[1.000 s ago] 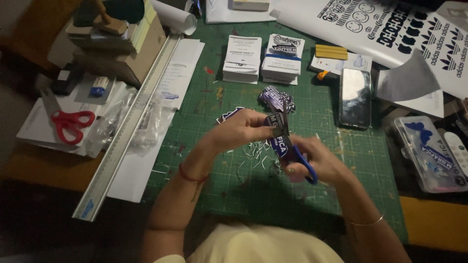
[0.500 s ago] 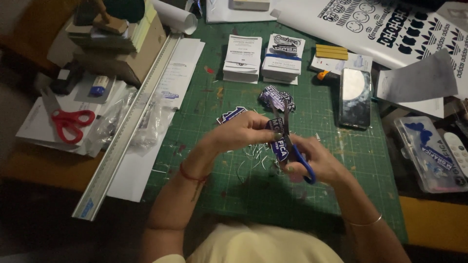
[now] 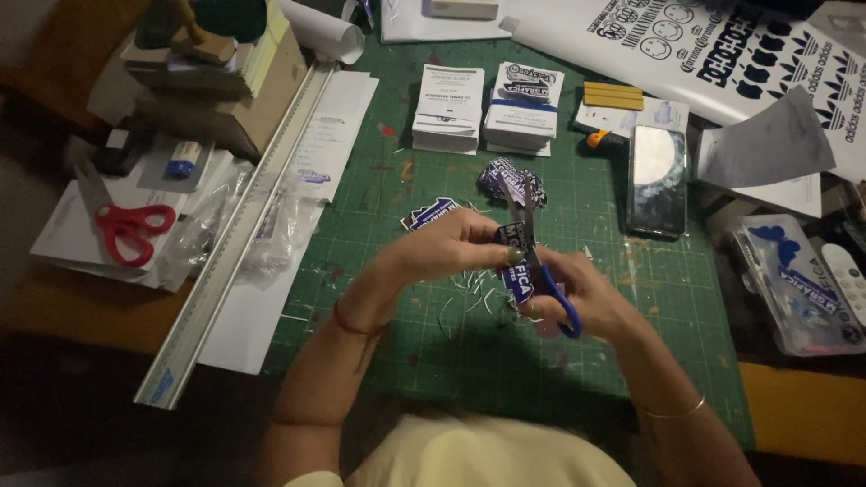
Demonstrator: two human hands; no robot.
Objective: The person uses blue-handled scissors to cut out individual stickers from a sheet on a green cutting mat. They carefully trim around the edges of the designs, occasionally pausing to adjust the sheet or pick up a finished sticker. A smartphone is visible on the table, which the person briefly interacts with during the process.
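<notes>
Cutting mat (image 3: 433,361) central. Ruler (image 3: 239,243) along its 9 o'clock edge; scissors (image 3: 126,230) beyond. Card stacks (image 3: 487,113) at 12 o'clock; phone (image 3: 656,180) at 2 o'clock.

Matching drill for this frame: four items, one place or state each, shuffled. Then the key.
Items:
1. red scissors
2. blue scissors
3. phone
4. sticker

Places or states:
A. in the right hand, blades up
B. pinched in the left hand
C. on white paper, left of the long ruler
D. flat on the green mat, upper right

Pairs: 1-C, 2-A, 3-D, 4-B
</notes>
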